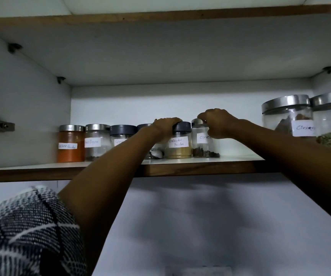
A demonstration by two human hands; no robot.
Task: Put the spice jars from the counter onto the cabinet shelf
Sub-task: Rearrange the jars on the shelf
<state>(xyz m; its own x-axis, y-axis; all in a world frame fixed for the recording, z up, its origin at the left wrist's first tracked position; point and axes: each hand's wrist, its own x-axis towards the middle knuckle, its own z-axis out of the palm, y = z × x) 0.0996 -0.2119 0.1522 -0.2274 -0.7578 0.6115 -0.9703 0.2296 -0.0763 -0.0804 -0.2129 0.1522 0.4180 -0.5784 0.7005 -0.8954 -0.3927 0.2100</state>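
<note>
Left hand (165, 126) curled over dark lid of coriander powder jar (179, 145) | right hand (217, 122) pinching steel lid of cloves jar (203, 143) | both jars upright, touching, mid cabinet shelf (210, 166) near front edge | chilli, pepper, garam jars in row toward left edge | cinnamon jar (289, 116) toward right edge

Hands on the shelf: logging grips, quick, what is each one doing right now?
Left hand: grips the coriander powder jar by its lid.
Right hand: grips the cloves jar at its top.

left forearm (109, 176) hides fourth jar (143, 127).
</note>
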